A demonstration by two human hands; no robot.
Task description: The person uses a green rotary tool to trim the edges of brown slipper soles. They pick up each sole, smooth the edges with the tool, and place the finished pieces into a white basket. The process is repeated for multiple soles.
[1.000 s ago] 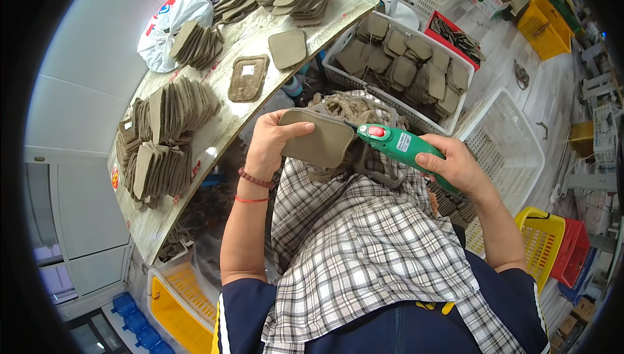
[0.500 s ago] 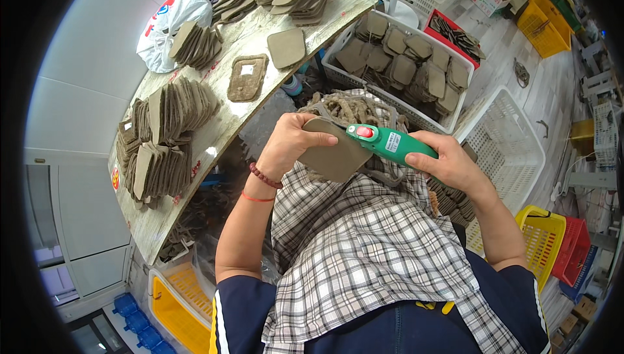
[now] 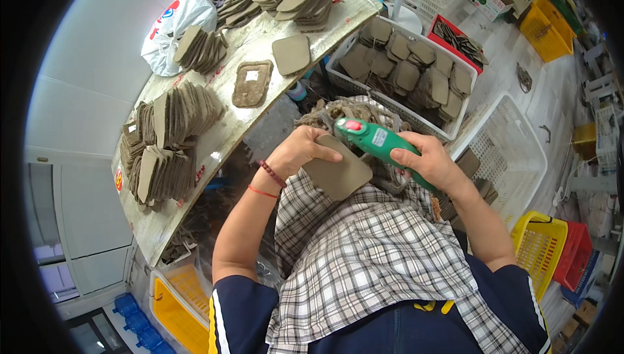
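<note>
Left hand (image 3: 304, 151) is pinching the brown pad (image 3: 344, 175) by its upper edge, over the plaid apron (image 3: 377, 256); right hand (image 3: 426, 161) is gripping the green tool (image 3: 370, 138); the pad is probably handling light, semi-stiff, favouring edge holds.

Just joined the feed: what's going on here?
A person's left hand holds a tan pad above a checked apron. The right hand grips a green power tool, its head near the pad's upper edge; contact is unclear. Pad stacks stand on the table, and a white crate holds more pads.
</note>
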